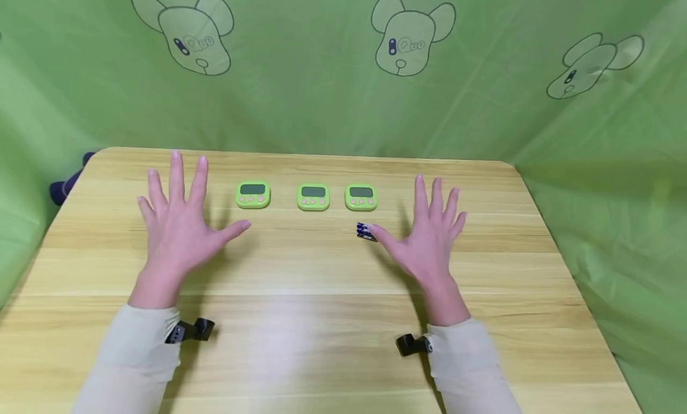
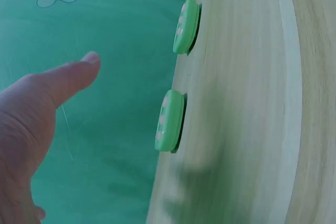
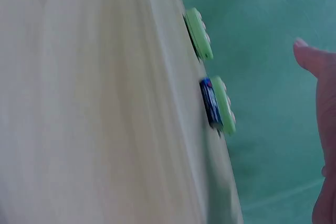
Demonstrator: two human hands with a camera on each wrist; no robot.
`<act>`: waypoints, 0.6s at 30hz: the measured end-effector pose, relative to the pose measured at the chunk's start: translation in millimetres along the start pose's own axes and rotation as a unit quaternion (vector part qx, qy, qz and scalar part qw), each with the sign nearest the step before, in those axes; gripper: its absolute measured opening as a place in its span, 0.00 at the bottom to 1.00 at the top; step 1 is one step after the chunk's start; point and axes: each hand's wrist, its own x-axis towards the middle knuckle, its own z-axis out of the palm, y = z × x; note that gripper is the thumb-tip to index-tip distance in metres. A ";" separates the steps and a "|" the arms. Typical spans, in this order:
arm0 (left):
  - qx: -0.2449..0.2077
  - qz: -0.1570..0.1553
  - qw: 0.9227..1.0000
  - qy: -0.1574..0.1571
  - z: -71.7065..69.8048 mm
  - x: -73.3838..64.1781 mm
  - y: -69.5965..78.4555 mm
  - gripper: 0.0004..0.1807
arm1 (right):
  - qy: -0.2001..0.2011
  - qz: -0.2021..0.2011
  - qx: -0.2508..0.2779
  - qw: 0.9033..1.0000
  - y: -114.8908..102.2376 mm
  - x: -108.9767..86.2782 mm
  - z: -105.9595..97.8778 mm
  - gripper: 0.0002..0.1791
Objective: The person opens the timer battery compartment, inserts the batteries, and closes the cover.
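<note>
Both hands hover palm down over the wooden table with fingers spread, holding nothing. The left hand (image 1: 179, 232) is to the left of three green digital timers, its thumb pointing toward the left timer (image 1: 253, 195). The middle timer (image 1: 313, 197) and the right timer (image 1: 361, 197) lie in the same row, grey screens and pink buttons facing up. In the head view the thumb of the right hand (image 1: 429, 244) overlaps a small group of dark blue batteries (image 1: 367, 231), partly hiding them. In the right wrist view the batteries (image 3: 211, 103) appear in front of a timer (image 3: 224, 106).
A light wood table (image 1: 300, 342) spans the view. Green curtains (image 1: 311, 104) with mouse-head drawings hang behind it and at the sides. Black camera mounts (image 1: 190, 330) sit at the wrists. A dark purple object (image 1: 64, 187) shows beyond the table's left edge.
</note>
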 end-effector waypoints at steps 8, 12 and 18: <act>-0.119 0.003 0.993 0.023 9.9 13.8 -5.8 0.65 | 0.108 -0.073 0.100 0.986 -42.2 6.4 21.0 0.53; -0.169 0.002 0.985 0.018 14.3 22.1 -11.1 0.64 | 0.090 -0.084 0.192 0.974 -71.4 8.7 29.4 0.46; -0.216 -0.017 0.976 -0.011 21.9 32.0 -19.2 0.60 | 0.014 -0.030 0.354 0.935 -111.7 9.9 51.2 0.40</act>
